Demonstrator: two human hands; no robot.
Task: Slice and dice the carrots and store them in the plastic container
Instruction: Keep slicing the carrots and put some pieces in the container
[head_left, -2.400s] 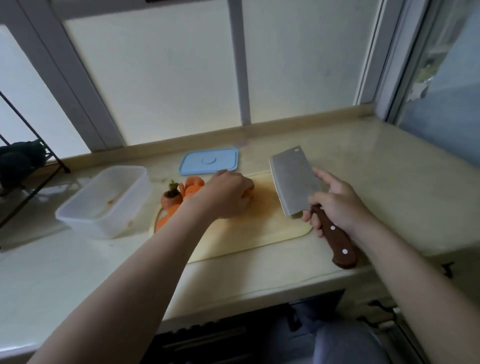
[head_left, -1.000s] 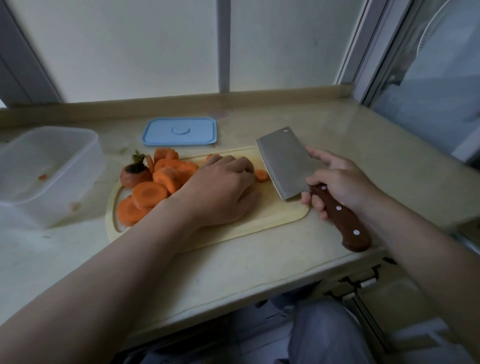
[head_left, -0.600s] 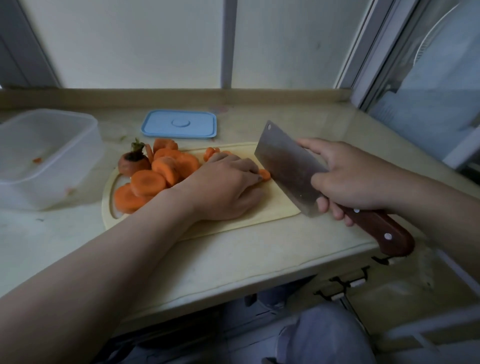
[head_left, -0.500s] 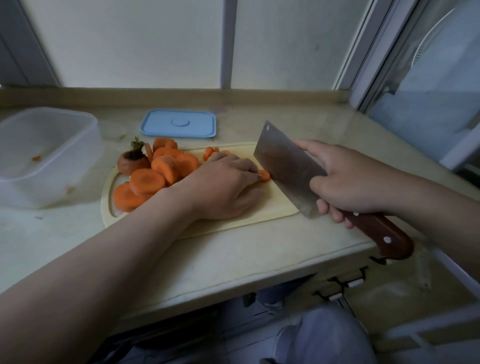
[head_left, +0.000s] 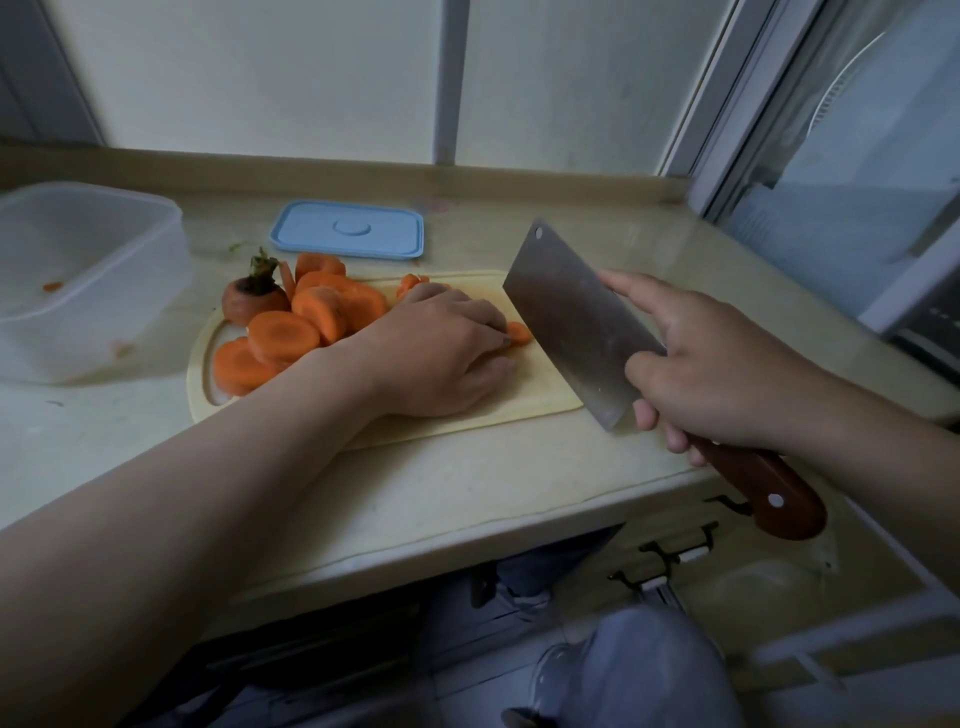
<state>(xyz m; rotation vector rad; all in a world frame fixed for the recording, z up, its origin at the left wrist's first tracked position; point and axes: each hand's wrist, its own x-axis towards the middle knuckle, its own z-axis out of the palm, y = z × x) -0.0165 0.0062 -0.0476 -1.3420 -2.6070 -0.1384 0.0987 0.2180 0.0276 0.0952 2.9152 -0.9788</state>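
Several orange carrot slices (head_left: 291, 332) and a carrot top with its green stub (head_left: 253, 300) lie piled on the left of a pale cutting board (head_left: 540, 395). My left hand (head_left: 441, 353) rests on the board, fingers curled over a carrot piece (head_left: 519, 332) whose end peeks out at my fingertips. My right hand (head_left: 711, 364) grips a cleaver (head_left: 576, 322) with a brown wooden handle, index finger along the blade's back. The blade stands on edge just right of the carrot piece. A clear plastic container (head_left: 78, 275) sits at the far left, holding only small orange scraps.
A blue lid (head_left: 347, 237) lies flat behind the board near the window sill. The counter's front edge (head_left: 467, 525) runs close below the board. A window frame and glass stand at the right. My knees show below the counter.
The view came closer and tilted down over the board. My right hand turned the cleaver from lying flat to standing on edge and brought it next to the carrot piece under my left fingers.
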